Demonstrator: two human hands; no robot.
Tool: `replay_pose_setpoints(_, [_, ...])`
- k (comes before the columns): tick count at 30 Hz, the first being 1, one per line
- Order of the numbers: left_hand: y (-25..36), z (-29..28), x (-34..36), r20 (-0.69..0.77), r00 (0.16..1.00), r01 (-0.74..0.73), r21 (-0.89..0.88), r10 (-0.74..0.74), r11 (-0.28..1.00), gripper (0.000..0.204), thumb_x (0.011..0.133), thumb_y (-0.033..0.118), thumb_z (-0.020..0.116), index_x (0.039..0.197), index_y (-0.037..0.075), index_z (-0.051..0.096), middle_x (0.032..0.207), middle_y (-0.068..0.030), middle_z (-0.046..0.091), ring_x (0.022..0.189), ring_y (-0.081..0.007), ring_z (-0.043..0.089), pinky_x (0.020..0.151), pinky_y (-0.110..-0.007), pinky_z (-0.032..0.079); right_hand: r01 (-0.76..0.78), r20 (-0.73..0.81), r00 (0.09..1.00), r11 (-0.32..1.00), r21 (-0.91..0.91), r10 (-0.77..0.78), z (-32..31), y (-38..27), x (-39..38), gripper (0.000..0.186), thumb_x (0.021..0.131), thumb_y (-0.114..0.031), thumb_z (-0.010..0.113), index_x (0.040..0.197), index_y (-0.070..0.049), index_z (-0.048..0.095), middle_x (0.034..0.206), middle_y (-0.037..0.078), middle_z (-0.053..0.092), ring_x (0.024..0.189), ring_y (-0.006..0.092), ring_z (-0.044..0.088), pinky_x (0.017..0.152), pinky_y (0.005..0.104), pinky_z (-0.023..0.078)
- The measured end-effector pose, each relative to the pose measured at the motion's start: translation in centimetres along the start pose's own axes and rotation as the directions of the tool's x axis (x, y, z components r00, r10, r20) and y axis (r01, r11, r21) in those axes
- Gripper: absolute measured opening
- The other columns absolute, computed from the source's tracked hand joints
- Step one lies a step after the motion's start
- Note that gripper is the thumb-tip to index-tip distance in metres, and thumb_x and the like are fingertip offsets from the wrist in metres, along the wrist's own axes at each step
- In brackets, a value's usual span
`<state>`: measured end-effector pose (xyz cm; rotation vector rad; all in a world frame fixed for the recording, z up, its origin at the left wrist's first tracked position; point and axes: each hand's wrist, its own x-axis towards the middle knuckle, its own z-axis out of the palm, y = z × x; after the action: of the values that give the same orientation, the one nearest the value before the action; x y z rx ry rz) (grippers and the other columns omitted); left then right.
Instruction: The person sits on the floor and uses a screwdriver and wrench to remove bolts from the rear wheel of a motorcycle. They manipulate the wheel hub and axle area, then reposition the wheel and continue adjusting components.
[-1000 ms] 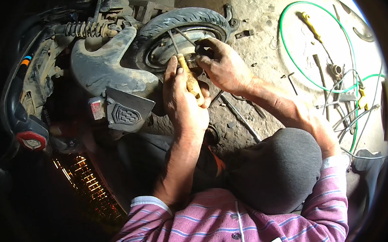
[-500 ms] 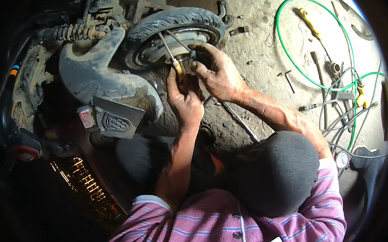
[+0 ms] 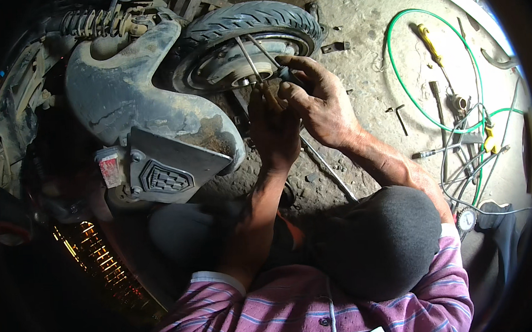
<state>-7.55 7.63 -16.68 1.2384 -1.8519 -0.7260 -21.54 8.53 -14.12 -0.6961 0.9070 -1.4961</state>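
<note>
My left hand point(image 3: 274, 130), in shadow, is closed round a screwdriver with a tan-yellow handle, mostly hidden now; its steel shaft point(image 3: 246, 55) reaches up to the inner edge of a black tire point(image 3: 245, 21). My right hand point(image 3: 329, 110) is closed on a second tool with a dark handle point(image 3: 287, 73), its shaft slanting up to that same edge, just right of the first. The tire is on a dusty wheel point(image 3: 276, 50) lying almost flat beside a grey scooter fender point(image 3: 114, 95). My two hands are close together below the hub.
Right on the floor lie a green hose point(image 3: 395, 71), yellow screwdriver point(image 3: 428, 40), hex key point(image 3: 403, 121), cables and pressure gauge point(image 3: 466, 219). A long bar point(image 3: 328, 172) lies below my hands. The scooter's shock spring point(image 3: 87, 22) and metal plate point(image 3: 165, 170) are left. My knee point(image 3: 180, 229) is below.
Both hands have shifted rightward in the picture with the tools, whose shafts still reach the tire's edge. My left hand has darkened into shadow. The surrounding view has shifted slightly.
</note>
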Motion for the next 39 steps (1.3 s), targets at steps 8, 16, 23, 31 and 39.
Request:
replay_pose_setpoints(8, [-3.6,1.0,-0.7,-0.007,0.999,0.032,-0.006,-0.032,0.999,0.071,0.096,0.03,0.073,0.149,-0.003,0.039,0.135,-0.0236,0.055,0.12,-0.0339,0.06,0.101,-0.04,0.049,0.039,0.009,0.999,0.999,-0.005,-0.039,0.0,1.1,0.1,0.05,0.099,-0.007,0.059,0.144,0.009,0.045,0.142,0.025,0.058,0.135,0.0276,0.056,0.112,0.0365,0.046])
replay_pose_setpoints(16, [-4.2,3.0,-0.6,-0.045,0.99,-0.126,0.091,0.13,0.988,0.076,0.096,0.028,0.071,0.152,-0.001,0.03,0.131,-0.025,0.055,0.115,-0.0361,0.06,0.097,-0.043,0.05,-0.077,0.007,0.997,0.997,-0.005,0.077,0.4,-0.5,-0.2,0.051,0.099,-0.01,0.059,0.145,0.009,0.044,0.136,0.026,0.061,0.129,0.027,0.06,0.111,0.0367,0.047])
replay_pose_setpoints(23, [0.3,0.0,-0.5,0.081,0.993,-0.108,0.259,0.09,0.96,0.064,0.095,0.007,0.065,0.15,0.0,0.032,0.137,-0.0256,0.049,0.121,-0.0315,0.058,0.097,-0.046,0.05,-0.195,0.046,0.98,0.979,0.061,0.193,0.3,-2.4,-0.4,0.054,0.099,-0.011,0.063,0.146,0.008,0.044,0.124,0.021,0.069,0.109,0.0225,0.069,0.083,0.0288,0.059])
replay_pose_setpoints(31, [4.0,-5.0,1.0,0.217,0.95,0.276,-0.251,-0.224,0.928,0.06,0.088,-0.014,0.051,0.145,-0.002,0.036,0.131,-0.0171,0.057,0.121,-0.0239,0.06,0.106,-0.037,0.047,0.046,-0.067,0.997,0.998,-0.042,-0.049,1.5,1.4,0.1,0.048,0.102,-0.014,0.063,0.146,-0.001,0.049,0.101,0.005,0.067,0.077,0.0074,0.056,0.065,0.0233,0.048])
replay_pose_setpoints(39, [6.0,-5.8,1.2,0.176,0.867,0.495,-0.217,-0.465,0.841,0.048,0.098,0.002,0.062,0.143,0.0,0.046,0.115,-0.0096,0.063,0.087,-0.0124,0.061,0.07,-0.025,0.051,0.061,-0.039,0.997,0.997,-0.037,-0.063,1.3,2.5,0.0,0.047,0.102,-0.011,0.061,0.144,0.006,0.048,0.131,0.021,0.061,0.123,0.0253,0.059,0.104,0.0357,0.048])
